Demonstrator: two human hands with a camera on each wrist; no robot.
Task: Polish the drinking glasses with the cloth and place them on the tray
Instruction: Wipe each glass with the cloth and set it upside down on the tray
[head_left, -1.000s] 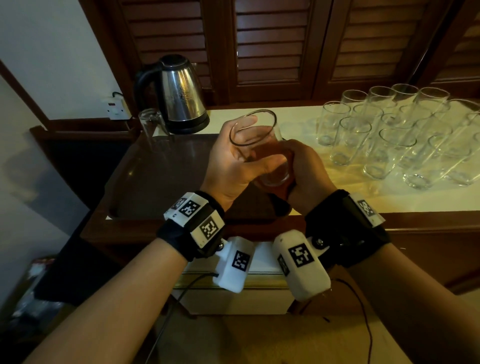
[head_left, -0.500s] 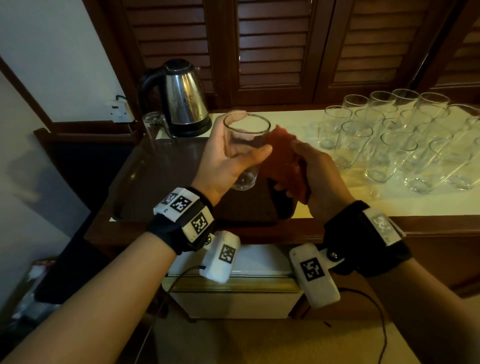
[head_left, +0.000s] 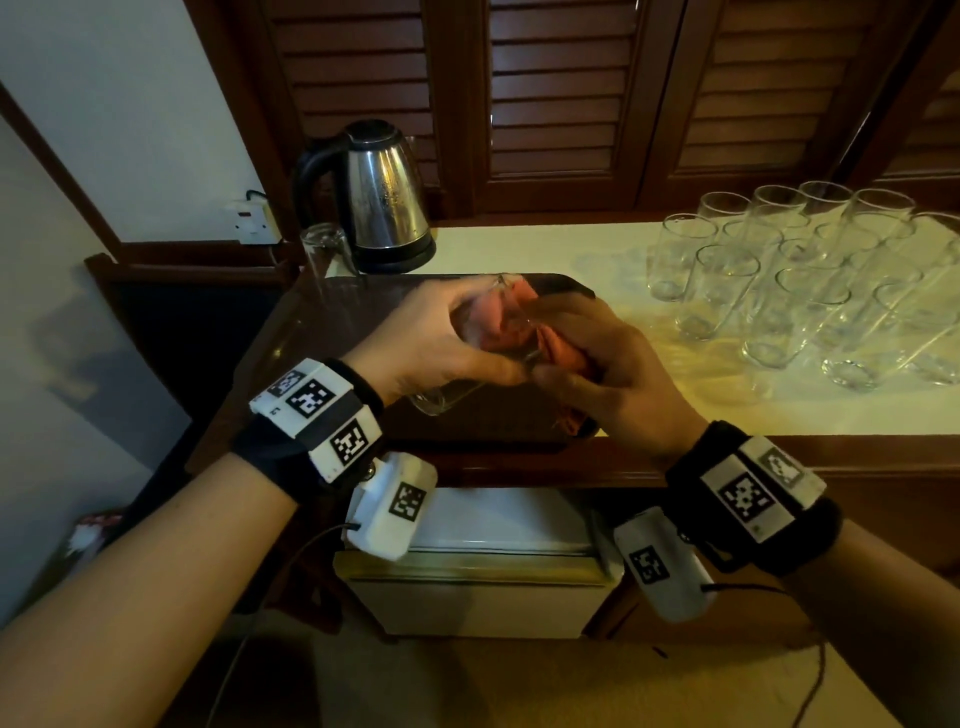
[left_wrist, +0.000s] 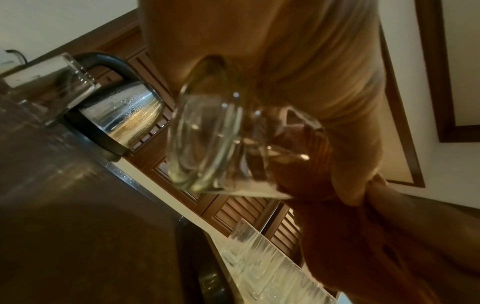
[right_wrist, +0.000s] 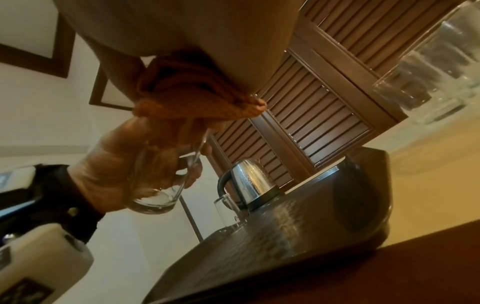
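Glass (head_left: 470, 358) lying tilted in the left hand (head_left: 431, 340), which is gripping it above the dark tray (head_left: 322, 332), while the right hand (head_left: 608, 374) is pinching an orange cloth (head_left: 498, 322) pushed into its mouth; more glasses (head_left: 810, 280) are standing near the counter's right edge.

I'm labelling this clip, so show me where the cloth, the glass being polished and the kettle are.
cloth (head_left: 563, 351), head view, orange fold beside the right fingers.
glass being polished (left_wrist: 205, 144), left wrist view, its clear side wall.
kettle (head_left: 382, 197), head view, steel body.
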